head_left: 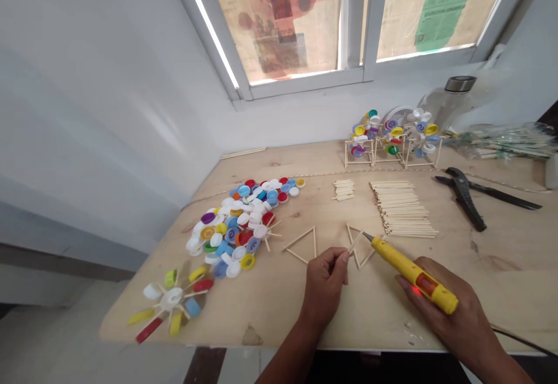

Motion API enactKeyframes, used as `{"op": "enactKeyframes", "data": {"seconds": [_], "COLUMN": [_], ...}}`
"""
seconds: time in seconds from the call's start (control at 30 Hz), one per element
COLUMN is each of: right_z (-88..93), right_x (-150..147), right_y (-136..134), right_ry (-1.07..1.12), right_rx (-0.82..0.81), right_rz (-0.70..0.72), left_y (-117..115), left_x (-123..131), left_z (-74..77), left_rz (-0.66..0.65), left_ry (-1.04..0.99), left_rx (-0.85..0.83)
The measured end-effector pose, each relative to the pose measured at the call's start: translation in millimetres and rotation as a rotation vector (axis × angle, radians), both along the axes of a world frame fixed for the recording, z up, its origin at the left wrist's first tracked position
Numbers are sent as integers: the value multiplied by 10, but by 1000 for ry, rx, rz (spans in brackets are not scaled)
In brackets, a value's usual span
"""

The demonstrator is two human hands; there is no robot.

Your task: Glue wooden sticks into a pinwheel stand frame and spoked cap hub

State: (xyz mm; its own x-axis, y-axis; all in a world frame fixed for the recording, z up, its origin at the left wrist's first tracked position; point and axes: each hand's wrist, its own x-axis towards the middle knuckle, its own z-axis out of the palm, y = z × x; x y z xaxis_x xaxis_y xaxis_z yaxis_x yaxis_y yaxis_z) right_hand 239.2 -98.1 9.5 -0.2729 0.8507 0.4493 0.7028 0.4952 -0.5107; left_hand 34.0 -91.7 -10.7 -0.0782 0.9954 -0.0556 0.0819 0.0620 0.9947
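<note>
My left hand (326, 279) pinches a thin wooden stick (356, 242) between thumb and fingers. In my right hand (453, 302) is a yellow hot glue pen (401, 262) with a red light lit, its dark tip close to the stick's upper end. Whether the tip touches the stick I cannot tell. Behind the stick lies a small stick triangle (352, 244) on the table, partly hidden by the hand and pen. Another stick triangle (314, 241) lies just left of it, its lower corner near my left hand.
Bottle caps (235, 221) are heaped at left, near a cap-and-stick wheel (171, 299). Cut sticks (403, 210) and shorter ones (344, 190) lie beyond my hands. Pliers (464, 195), small wheel models (390, 140), a bottle (444, 105) and bagged sticks (505, 143) occupy the right. A cord (523, 337) trails right.
</note>
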Motion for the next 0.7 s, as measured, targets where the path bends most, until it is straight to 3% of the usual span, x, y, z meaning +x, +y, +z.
{"op": "enactKeyframes", "data": {"seconds": [0.7], "right_z": [9], "right_x": [-8], "right_y": [-2], "right_ry": [3], "right_rx": [-25], "right_rz": [-7], "left_y": [-2], "left_x": [-4], "left_z": [1], "left_rz": [8], "left_ry": [26], "left_rx": [25]}}
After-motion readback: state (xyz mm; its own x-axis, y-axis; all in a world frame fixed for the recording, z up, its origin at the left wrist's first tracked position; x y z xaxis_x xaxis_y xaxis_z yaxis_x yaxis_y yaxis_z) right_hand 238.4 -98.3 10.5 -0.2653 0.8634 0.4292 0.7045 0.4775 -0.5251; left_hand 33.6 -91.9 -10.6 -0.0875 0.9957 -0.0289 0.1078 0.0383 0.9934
